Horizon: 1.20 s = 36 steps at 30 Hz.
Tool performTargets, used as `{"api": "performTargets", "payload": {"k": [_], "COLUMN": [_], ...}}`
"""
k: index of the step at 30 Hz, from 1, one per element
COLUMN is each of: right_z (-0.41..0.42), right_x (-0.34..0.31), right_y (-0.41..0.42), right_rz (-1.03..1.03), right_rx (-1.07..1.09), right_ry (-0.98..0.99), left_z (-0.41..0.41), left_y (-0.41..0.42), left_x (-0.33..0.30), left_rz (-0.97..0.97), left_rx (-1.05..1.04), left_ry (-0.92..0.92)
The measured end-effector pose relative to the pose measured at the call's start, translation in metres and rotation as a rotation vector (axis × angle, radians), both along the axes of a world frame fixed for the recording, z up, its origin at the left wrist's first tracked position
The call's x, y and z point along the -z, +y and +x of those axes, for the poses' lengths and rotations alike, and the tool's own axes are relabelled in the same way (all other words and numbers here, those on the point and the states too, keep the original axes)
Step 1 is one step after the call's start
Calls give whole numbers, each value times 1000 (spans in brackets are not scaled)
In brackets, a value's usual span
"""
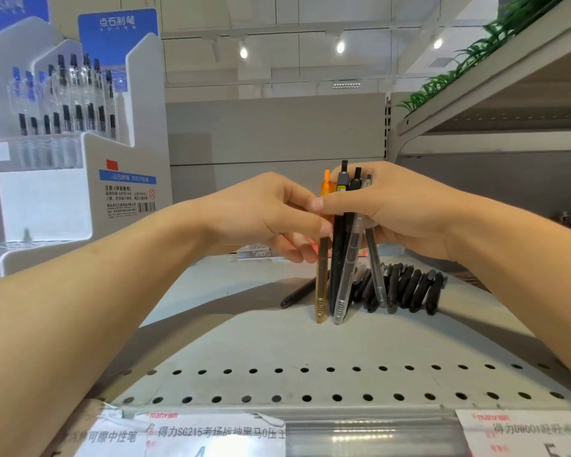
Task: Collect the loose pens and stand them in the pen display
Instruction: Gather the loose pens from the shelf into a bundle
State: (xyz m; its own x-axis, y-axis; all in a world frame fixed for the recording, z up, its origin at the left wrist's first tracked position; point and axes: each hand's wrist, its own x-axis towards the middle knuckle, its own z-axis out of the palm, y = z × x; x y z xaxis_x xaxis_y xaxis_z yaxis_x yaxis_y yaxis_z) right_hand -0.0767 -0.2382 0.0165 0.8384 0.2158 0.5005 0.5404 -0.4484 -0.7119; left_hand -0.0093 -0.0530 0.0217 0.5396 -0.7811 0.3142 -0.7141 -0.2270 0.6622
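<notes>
My right hand grips a bunch of upright pens, tips resting on the shelf: black, grey and clear ones. My left hand pinches the orange pen at the left side of the bunch. Behind the bunch, several loose black pens lie in a row on the shelf, and one black pen lies apart to their left. The white tiered pen display stands at the far left, with several pens standing in its upper rows.
The grey perforated metal shelf carries price labels along its front edge. An upper shelf with green plastic plants overhangs on the right. Small packages lie behind my left hand.
</notes>
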Motion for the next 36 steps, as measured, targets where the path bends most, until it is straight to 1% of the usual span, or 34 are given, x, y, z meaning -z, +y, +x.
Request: {"api": "performTargets", "payload": {"k": [2,3,4,5,7,8,10,11,14,17,19,21,24,26,30,36], "right_z": [0,-1,-1,-2,-2,-2,-3,-3,-2,-2,-1,-1,0,0,-1,-1], "right_x": [-1,-1,-2,-2,-3,-3,-2,-2,-2,-3,-3,-3,-2,-2,-2,-3], "right_y": [0,1,1,1,1,1,2,2,2,2,2,2,2,1,0,-1], "right_rz": [11,12,7,-1,-10,-6,37,68,90,88,90,88,108,135,68,7], "right_rx": [3,1,2,8,3,-24,-119,-162,-186,-190,-199,-181,-116,-84,-17,49], "right_ry": [16,26,34,38,37,38,61,78,90,98,107,98,71,81,56,34], "left_z": [1,2,5,9,17,19,21,22,24,26,25,26,27,23,14,2], "left_y": [1,1,1,0,-4,-7,-16,-20,-27,-25,-19,-12,-6,-5,-7,-3], "left_x": [-1,-1,0,2,8,12,21,25,28,22,16,10,6,6,7,6], "left_rz": [-41,-48,-22,52,305,427,611,666,727,765,739,626,384,297,240,216], "left_rx": [-1,-40,-105,-191,-336,-370,-368,-357,-367,-380,-451,-507,-468,-413,-313,-141], "left_ry": [81,105,74,-19,-231,-264,-203,-188,-205,-161,-174,-171,-49,24,87,94]}}
